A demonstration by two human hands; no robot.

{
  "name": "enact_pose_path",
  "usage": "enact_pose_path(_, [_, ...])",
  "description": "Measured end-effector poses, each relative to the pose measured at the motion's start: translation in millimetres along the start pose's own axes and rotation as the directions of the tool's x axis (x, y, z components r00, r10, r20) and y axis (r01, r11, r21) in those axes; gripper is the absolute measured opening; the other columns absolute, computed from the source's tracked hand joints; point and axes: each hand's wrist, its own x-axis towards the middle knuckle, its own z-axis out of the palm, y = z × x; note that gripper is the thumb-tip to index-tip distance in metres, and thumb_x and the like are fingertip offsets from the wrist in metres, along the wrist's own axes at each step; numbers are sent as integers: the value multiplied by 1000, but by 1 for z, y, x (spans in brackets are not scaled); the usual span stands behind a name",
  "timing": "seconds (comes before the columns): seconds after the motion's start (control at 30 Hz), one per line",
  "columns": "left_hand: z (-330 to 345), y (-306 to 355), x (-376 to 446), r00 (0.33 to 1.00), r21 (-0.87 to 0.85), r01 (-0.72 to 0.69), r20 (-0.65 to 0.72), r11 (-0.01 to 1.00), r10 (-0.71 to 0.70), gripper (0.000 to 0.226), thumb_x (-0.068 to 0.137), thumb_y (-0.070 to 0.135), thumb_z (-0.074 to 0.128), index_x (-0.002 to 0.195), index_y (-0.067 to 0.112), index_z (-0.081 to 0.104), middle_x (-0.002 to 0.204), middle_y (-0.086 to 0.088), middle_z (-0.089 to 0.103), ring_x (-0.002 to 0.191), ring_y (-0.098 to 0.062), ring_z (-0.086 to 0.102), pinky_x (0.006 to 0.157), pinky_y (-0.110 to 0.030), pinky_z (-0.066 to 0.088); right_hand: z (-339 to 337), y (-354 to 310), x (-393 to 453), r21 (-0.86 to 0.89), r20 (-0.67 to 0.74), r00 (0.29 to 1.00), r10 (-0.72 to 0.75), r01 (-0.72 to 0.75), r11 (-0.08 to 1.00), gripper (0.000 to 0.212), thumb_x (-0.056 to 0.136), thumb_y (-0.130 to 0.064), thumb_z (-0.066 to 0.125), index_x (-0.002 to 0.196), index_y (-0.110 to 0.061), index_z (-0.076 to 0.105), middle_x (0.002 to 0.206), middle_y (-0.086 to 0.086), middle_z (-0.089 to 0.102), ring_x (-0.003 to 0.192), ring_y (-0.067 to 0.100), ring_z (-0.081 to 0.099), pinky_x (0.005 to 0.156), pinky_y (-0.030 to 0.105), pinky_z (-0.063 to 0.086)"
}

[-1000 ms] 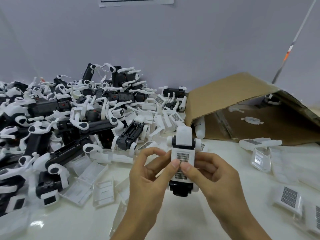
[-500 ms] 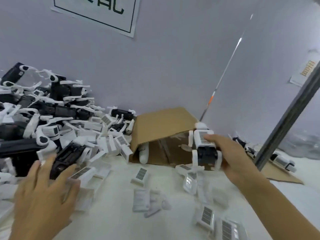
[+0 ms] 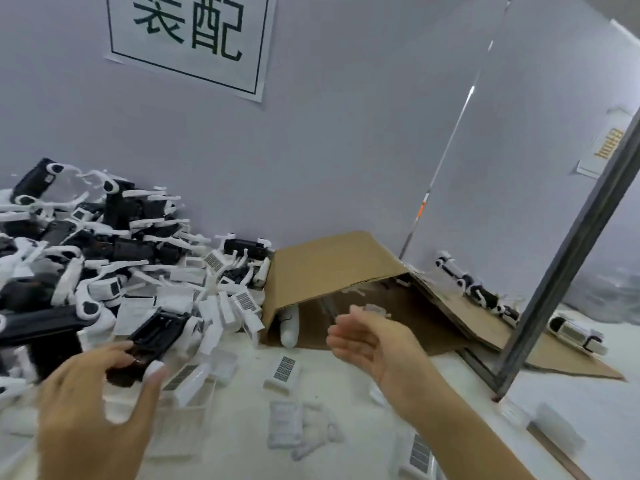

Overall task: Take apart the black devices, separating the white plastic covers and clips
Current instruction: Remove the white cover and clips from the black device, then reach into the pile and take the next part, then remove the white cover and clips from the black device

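A big heap of black devices with white clips fills the left of the white table. At the heap's front edge lies one black device, and my left hand has its fingers and thumb closing around its near end. My right hand hovers in front of the cardboard, palm open, holding nothing. Loose white covers with grid labels are scattered on the table between and below my hands. A black and white device lies at the far right, behind the metal post.
A folded cardboard sheet stands like a tent at the back centre with white parts under it. A slanted metal post rises at the right. More devices lie along the wall behind the cardboard. A paper sign hangs on the wall.
A second ago both hands held one device. My right hand carried it to the right and is now empty. My left hand reached left and closed on a black device at the heap.
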Motion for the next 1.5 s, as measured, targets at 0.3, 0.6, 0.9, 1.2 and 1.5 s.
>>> enact_pose_path(0.3, [-9, 43, -28, 883, -274, -374, 188, 886, 430, 37, 78, 23, 76, 105, 15, 52, 108, -2, 66, 108, -25, 61, 97, -30, 48, 110, 87, -40, 96, 240, 971, -4, -20, 995, 55, 68, -58, 72, 116, -30, 68, 106, -7, 77, 101, 10, 72, 91, 36, 57])
enact_pose_path(0.6, [-9, 49, -32, 731, -340, 539, 643, 771, -228, 37, 90, 55, 56, 98, 28, 80, 99, -3, 78, 98, -22, 73, 80, -22, 55, 79, 103, -35, -141, 372, 913, -164, 231, 963, 43, 76, -73, 59, 83, -32, 73, 84, 6, 64, 67, 14, 62, 58, 28, 50])
enact_pose_path(0.9, [-7, 52, -35, 562, -442, 827, 683, 348, -467, 41, 78, 36, 76, 111, 11, 77, 115, -20, 73, 107, -36, 71, 80, -35, 60, 82, 110, -46, -391, 333, 830, -447, 553, 736, 54, 62, -73, 77, 111, -60, 61, 100, -19, 68, 99, 3, 64, 80, 14, 47])
enact_pose_path(1.2, [-7, 50, -35, 622, -464, 780, 648, 419, -440, 43, 72, 35, 79, 108, 11, 78, 111, -17, 75, 105, -29, 73, 79, -28, 59, 84, 114, -49, -408, 276, 806, -524, 592, 696, 46, 69, -48, 79, 113, -44, 67, 92, -18, 69, 92, 8, 65, 79, 11, 44])
enact_pose_path(1.5, [-12, 47, -36, 772, -426, 572, 568, 700, -286, 29, 75, 22, 82, 104, 26, 80, 109, -1, 78, 108, -20, 72, 89, -31, 58, 79, 113, -44, -391, 356, 818, -452, 569, 723, 98, 75, -26, 83, 149, -54, 26, 151, -44, 25, 147, -12, 13, 123, 36, 22])
